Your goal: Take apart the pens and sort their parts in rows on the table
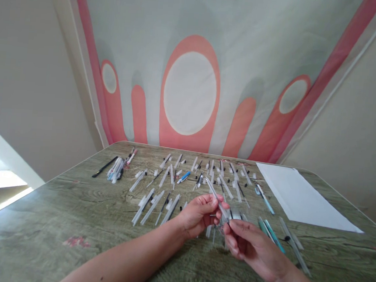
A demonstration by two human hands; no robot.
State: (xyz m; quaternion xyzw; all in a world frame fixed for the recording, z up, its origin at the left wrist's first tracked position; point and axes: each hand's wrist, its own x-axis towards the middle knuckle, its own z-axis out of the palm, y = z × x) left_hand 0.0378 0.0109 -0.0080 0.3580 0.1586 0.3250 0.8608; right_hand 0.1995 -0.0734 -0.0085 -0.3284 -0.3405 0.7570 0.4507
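Both my hands meet over the middle of a green wood-grain table (pixel 52 217). My left hand (pixel 198 214) is closed around a clear pen barrel (pixel 214 195) that points up and away from me. My right hand (pixel 248 245) pinches the barrel's lower end with thumb and fingertips. Around them lie several clear pen barrels (pixel 151 206), caps and thin refills, spread in rough rows across the table.
A white sheet of paper (pixel 301 197) lies at the right. A bundle of assembled pens (pixel 116 170) and a black pen (pixel 105 166) sit at the far left. Teal pens (pixel 273 234) lie right of my hands. A pink-patterned cloth (pixel 188 93) hangs behind.
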